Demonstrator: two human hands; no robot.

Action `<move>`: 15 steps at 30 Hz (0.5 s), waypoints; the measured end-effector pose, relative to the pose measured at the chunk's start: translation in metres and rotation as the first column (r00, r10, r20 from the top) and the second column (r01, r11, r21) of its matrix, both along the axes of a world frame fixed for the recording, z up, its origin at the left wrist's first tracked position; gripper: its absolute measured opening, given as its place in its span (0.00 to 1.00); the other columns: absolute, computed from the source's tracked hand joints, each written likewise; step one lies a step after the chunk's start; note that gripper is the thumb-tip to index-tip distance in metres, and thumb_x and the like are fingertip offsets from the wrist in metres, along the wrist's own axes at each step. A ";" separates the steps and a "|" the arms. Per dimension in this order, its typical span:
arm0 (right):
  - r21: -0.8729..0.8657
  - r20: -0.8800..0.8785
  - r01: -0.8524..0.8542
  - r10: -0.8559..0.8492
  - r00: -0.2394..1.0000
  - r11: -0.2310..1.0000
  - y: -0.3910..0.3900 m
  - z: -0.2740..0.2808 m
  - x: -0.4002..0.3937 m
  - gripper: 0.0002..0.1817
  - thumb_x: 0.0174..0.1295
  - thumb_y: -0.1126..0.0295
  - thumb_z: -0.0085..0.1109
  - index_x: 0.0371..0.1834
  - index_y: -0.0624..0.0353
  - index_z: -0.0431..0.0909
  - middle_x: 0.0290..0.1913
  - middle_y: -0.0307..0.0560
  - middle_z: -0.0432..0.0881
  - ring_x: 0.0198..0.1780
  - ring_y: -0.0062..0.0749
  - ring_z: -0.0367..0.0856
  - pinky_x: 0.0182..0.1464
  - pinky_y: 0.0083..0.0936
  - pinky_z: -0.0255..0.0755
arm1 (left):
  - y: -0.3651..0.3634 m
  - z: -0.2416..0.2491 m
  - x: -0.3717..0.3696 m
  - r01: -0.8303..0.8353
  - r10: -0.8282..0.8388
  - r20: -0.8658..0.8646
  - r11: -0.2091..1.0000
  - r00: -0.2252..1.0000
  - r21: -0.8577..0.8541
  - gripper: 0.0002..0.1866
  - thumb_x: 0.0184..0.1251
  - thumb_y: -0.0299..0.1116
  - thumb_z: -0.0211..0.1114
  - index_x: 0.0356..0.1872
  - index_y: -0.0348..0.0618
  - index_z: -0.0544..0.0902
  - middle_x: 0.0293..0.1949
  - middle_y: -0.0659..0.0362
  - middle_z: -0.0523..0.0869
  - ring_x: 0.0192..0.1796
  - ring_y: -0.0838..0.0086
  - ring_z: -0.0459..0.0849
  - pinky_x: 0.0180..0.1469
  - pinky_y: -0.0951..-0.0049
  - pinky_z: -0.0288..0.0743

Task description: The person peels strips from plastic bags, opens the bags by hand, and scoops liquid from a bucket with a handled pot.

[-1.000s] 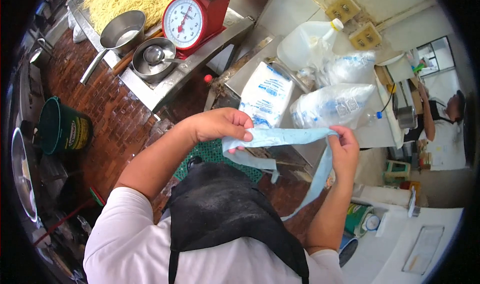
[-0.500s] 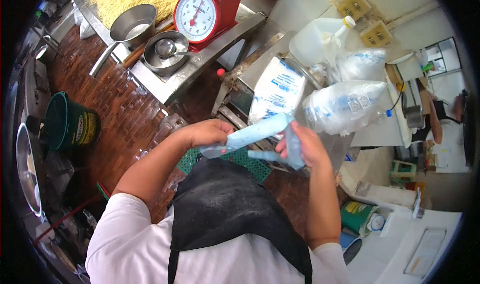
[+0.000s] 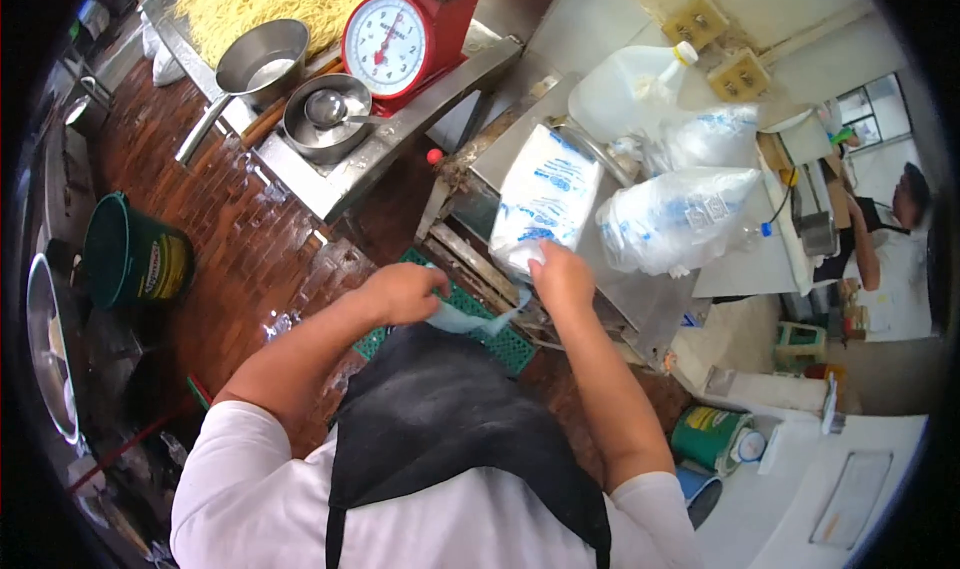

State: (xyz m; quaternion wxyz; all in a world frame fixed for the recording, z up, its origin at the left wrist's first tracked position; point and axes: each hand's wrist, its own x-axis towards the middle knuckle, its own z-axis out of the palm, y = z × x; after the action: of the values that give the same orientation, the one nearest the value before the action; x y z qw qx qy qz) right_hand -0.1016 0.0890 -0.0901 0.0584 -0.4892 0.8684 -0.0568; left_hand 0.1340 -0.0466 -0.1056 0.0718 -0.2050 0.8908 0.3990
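Observation:
My left hand (image 3: 402,294) is closed on one end of a light blue plastic bag (image 3: 460,321), which is gathered into a thin strip in front of my apron. The strip runs right, its far end just below my right hand (image 3: 562,281). With fingers bent together, that hand is at the near edge of a white plastic pack with blue print (image 3: 548,191). Whether its fingertips pinch the pack or the bag is hidden.
Beside the pack are a clear jug (image 3: 615,94) and a stuffed plastic bag (image 3: 680,219). A red scale (image 3: 445,34), a saucepan (image 3: 262,57), a bowl with a ladle (image 3: 325,141) and noodles (image 3: 270,4) occupy the metal table. A green bucket (image 3: 135,254) stands left; another person (image 3: 865,239) is far right.
My right hand has moved left and up to the white pack's near edge. The light blue bag, held up and spread between both hands before, now hangs lower and narrower.

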 end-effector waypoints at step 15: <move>-0.570 0.822 0.728 0.250 0.512 0.381 0.019 0.063 0.002 0.12 0.72 0.64 0.48 0.42 0.61 0.76 0.40 0.41 0.79 0.40 0.29 0.78 0.47 0.28 0.73 | 0.025 -0.002 -0.144 0.033 -0.065 -0.239 0.990 0.969 -0.134 0.31 0.59 0.60 0.61 0.42 0.36 0.82 0.41 0.44 0.85 0.45 0.51 0.85 0.48 0.54 0.78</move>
State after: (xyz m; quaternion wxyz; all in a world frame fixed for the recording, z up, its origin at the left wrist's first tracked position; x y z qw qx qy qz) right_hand -0.0993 0.1078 -0.0270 0.1736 -0.1920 0.6270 -0.7348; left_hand -0.0096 -0.0217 -0.1075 -0.0410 -0.1367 0.9217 0.3606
